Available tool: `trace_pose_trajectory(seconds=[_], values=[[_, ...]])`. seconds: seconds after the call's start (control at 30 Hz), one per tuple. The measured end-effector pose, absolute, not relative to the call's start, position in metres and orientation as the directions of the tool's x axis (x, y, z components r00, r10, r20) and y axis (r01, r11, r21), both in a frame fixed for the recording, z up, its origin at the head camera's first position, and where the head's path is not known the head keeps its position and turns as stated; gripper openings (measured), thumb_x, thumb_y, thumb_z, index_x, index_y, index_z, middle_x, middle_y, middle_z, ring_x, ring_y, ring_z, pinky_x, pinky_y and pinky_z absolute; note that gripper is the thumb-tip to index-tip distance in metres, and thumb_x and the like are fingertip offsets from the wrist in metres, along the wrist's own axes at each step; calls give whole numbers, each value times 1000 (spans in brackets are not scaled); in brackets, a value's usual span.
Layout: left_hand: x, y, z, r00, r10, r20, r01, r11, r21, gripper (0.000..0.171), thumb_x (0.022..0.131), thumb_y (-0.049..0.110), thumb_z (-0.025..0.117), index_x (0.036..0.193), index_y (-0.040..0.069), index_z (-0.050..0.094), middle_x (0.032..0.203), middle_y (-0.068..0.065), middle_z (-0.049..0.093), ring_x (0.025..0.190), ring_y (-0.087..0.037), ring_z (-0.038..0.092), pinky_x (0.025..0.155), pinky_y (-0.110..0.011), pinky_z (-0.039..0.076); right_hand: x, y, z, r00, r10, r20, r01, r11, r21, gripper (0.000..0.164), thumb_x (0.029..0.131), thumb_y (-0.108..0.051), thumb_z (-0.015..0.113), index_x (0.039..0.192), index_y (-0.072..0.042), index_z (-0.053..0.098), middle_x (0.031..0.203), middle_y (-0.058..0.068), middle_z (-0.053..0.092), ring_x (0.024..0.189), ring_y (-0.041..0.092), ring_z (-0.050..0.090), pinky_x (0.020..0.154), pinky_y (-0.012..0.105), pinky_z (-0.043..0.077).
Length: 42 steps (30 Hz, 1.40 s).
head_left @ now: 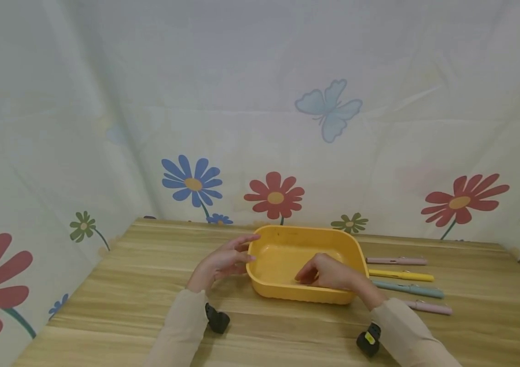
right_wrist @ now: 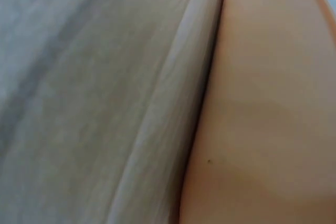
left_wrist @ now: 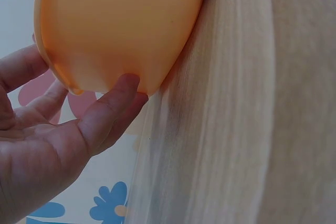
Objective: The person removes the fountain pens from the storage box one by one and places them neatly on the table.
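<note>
A yellow plastic basin (head_left: 269, 291) with rounded corners stands on the wooden table. My left hand (head_left: 225, 260) is at its left end and holds the rim. In the left wrist view the left hand (left_wrist: 58, 135) has one finger at the rim and others against the outer wall of the basin (left_wrist: 126, 19). My right hand (head_left: 330, 272) reaches over the front wall into the basin, fingers bent down toward the floor. The front rim partly hides its fingertips, so whether they hold anything is unclear. The right wrist view shows only the basin's outer wall (right_wrist: 262, 108) and the tabletop.
Right of the basin lie several pens in a roughly parallel row: a pink pen (head_left: 397, 260), a yellow pen (head_left: 402, 276), a blue-green pen (head_left: 411, 289) and a pale pink pen (head_left: 429, 307) near the right forearm. A flowered curtain (head_left: 223, 122) hangs behind the table (head_left: 117, 306).
</note>
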<state>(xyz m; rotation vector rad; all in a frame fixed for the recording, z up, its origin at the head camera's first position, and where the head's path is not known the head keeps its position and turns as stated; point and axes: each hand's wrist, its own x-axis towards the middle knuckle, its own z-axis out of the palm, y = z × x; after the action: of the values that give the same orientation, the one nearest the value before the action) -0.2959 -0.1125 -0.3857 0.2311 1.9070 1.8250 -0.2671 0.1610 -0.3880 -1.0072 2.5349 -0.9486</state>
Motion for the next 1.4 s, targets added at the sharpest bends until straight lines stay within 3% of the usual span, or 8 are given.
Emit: trace_pose_trajectory(seconds=[0.3,0.53,0.73,1.4], values=[[-297,-113,-388,-862,454,-224,-209,84,974,60,84,-3,54,140,10,35,144,-21,28,118,-37,43,92,-46,44,-269,158,-390,-747,-664,13,-519,571,-636,18,76,-3,70,93,-2,71,83,-1,68,70,7,59,66,17,51],[-296,-113,-388,-864,450,-224,-211,80,974,59,84,-3,54,139,10,36,143,-21,28,119,-37,43,91,-46,45,-271,157,-388,-743,-665,78,-586,588,-558,16,76,-2,69,92,-1,72,80,1,69,68,7,59,64,18,50],[-297,-113,-387,-864,454,-217,-199,87,976,59,84,-3,54,139,9,36,143,-22,28,119,-38,43,90,-46,46,-272,157,-388,-775,-625,90,-563,619,-548,18,73,3,69,90,-1,72,80,3,69,68,9,58,63,19,50],[-298,-112,-389,-876,424,-230,-219,76,973,58,84,-4,55,137,11,40,141,-21,32,117,-37,44,90,-47,46,-269,179,-381,-757,-646,96,-601,630,-493,21,69,1,72,89,6,69,77,7,66,67,11,58,61,20,50]])
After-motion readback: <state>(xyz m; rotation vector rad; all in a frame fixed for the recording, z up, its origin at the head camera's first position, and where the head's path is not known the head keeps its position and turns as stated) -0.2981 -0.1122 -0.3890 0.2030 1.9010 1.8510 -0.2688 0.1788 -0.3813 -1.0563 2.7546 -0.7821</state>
